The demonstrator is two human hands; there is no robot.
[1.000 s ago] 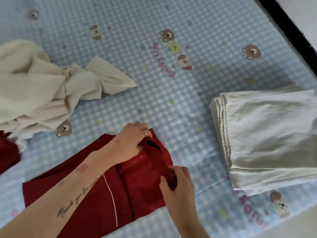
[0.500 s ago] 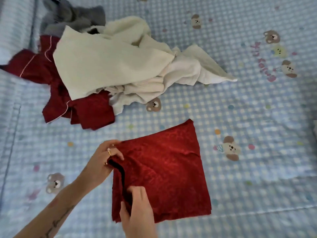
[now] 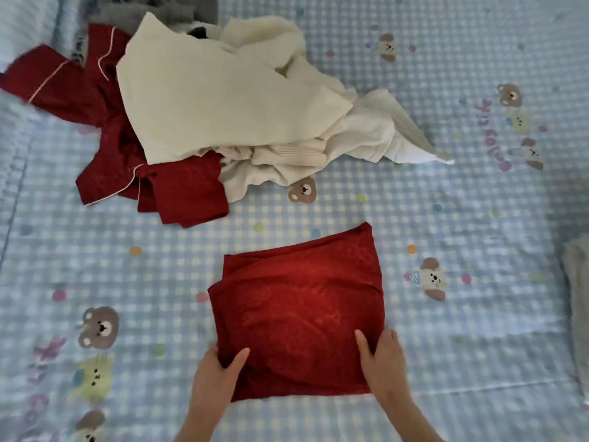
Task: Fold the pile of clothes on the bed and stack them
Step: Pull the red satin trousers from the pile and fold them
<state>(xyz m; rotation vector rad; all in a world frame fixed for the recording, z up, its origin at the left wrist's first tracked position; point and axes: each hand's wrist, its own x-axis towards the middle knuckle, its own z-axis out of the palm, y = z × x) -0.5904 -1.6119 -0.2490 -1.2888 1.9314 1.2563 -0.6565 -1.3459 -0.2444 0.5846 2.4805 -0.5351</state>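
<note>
— Two hands on one garment here: the folded red garment (image 3: 299,309) lies on the bed (image 3: 446,218), near the front edge of the view, folded into a rough square.

— How is the left hand (image 3: 216,376) set?

— At the near left corner. Its thumb lies on top of the cloth and the fingers go under the edge, so it pinches that corner.

— And the right hand (image 3: 384,362)?

— At the near right edge. The thumb is spread out on top of the fabric; the other fingers run along the side, and whether they tuck beneath the cloth I cannot tell. It looks like a grip on that edge.

— What about the pile?

— The pile of clothes (image 3: 204,116) sits well apart, at the far left of the bed. A cream garment (image 3: 223,106) is draped over the top, a red garment with white piping (image 3: 137,173) spreads out beneath it, and something grey (image 3: 153,11) peeks out at the back.

— Anything on the right?

— A sliver of pale folded cloth (image 3: 578,282) at the right edge of the view, mostly cut off. The checked blue sheet under it all carries printed bears.
</note>
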